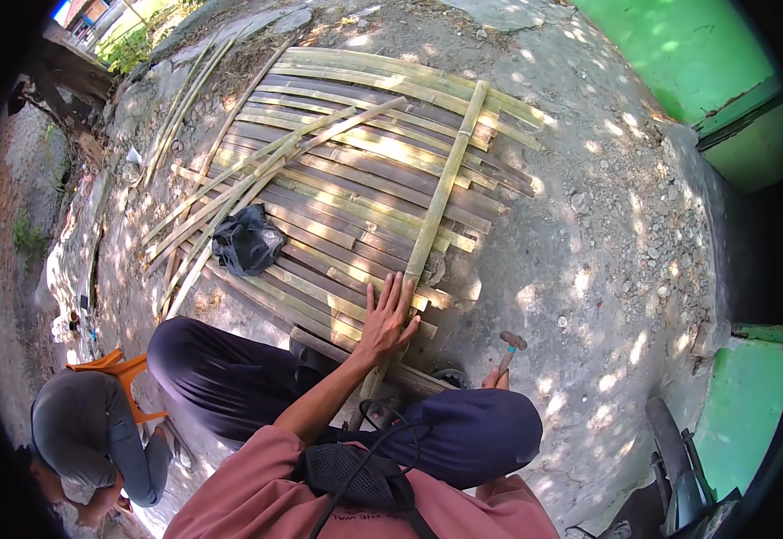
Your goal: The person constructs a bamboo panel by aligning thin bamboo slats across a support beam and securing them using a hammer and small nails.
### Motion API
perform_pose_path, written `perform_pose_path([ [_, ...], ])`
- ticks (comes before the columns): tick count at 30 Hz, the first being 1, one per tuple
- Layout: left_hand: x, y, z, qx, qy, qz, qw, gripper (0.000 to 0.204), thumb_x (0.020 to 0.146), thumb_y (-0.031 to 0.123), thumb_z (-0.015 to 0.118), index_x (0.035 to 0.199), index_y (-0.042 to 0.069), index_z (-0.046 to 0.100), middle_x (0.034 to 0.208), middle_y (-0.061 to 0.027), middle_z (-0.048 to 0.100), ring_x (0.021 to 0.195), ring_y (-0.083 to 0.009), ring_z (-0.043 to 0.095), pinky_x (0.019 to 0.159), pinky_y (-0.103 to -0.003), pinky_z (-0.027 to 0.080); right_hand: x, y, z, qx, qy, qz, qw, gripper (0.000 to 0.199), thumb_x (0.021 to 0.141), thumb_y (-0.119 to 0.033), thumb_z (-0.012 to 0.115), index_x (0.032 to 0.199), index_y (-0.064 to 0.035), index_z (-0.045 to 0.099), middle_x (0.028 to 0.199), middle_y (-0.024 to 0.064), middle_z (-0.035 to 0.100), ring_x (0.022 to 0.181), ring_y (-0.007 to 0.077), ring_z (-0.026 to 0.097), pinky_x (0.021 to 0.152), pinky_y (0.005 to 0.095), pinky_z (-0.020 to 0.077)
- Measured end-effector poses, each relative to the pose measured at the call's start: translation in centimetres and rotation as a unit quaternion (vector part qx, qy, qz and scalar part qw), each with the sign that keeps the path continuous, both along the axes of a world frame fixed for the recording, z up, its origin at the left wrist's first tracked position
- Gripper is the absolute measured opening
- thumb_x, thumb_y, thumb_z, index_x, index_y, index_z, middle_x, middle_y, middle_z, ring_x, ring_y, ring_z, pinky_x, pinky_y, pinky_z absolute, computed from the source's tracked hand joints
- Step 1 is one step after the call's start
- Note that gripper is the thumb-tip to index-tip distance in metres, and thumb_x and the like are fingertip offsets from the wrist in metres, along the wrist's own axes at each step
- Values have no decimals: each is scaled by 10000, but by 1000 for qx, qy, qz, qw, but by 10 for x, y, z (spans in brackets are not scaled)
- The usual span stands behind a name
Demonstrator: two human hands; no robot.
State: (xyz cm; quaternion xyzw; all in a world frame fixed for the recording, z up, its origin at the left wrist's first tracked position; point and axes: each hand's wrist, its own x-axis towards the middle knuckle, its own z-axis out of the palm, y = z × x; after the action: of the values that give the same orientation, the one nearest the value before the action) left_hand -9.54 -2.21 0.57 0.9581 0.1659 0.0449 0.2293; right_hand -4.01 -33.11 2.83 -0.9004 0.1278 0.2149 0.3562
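Spread flat on the bamboo slats, my left hand (389,316) presses near the close end of a long bamboo crosspiece (445,193). Its fingers are stretched out and hold nothing. The crosspiece lies across a panel of many parallel bamboo slats (355,193). To the right of my knee, my right hand (496,379) is wrapped round the handle of a hammer (511,344), its head pointing up and away from me. My knee hides part of that hand. On the left half of the panel lies a crumpled black plastic bag (248,240), beside loose bamboo strips (230,202).
More bamboo strips (185,112) lie on the ground at the far left. Another person (86,440) sits bent over at the lower left, by an orange chair (126,377). Green walls (679,49) edge the right side. Part of a motorbike (674,458) shows at the lower right.
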Motion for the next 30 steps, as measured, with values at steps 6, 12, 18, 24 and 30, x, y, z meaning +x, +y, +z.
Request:
perform_pose_path([
  [6, 3, -3, -4, -22, -4, -9, 1000, 890, 1028, 435, 641, 1747, 62, 272, 1812, -248, 224, 1696, -425, 167, 1311, -727, 68, -12, -16, -37, 52, -117, -24, 992, 348, 1150, -345, 543, 1119, -5, 612, 764, 155, 637, 678, 355, 636, 648, 485, 469],
  [12, 0, 0, -7, -44, -16, -2, 999, 866, 1009, 391, 647, 1734, 66, 300, 1808, -258, 230, 1693, -441, 168, 1311, -728, 48, -24, -4, -31, 50, -120, -4, 992, 335, 1142, -308, 558, 1166, 21, 619, 785, 195, 646, 700, 381, 648, 662, 497, 474],
  [18, 1, 1, -10, -40, -30, -4, 999, 835, 998, 353, 660, 1713, 59, 347, 1798, -260, 259, 1689, -447, 186, 1306, -737, 52, -29, 4, -27, 76, -112, 1, 991, 300, 1139, -285, 563, 1126, 11, 610, 794, 204, 638, 685, 370, 610, 659, 494, 465],
  [24, 0, 1, -11, -46, -32, 3, 998, 824, 989, 357, 649, 1701, 52, 368, 1795, -250, 277, 1692, -435, 184, 1312, -729, 44, -21, 17, -15, 96, -110, 1, 989, 264, 1139, -251, 566, 1066, 1, 588, 780, 186, 627, 680, 335, 613, 659, 478, 470],
  [30, 0, 2, -12, -44, -28, 5, 999, 796, 988, 337, 629, 1680, 23, 392, 1797, -245, 273, 1700, -411, 171, 1315, -732, 49, -26, 17, -14, 91, -117, -14, 989, 293, 1142, -265, 563, 1053, 13, 585, 768, 210, 636, 680, 364, 636, 657, 490, 473],
])
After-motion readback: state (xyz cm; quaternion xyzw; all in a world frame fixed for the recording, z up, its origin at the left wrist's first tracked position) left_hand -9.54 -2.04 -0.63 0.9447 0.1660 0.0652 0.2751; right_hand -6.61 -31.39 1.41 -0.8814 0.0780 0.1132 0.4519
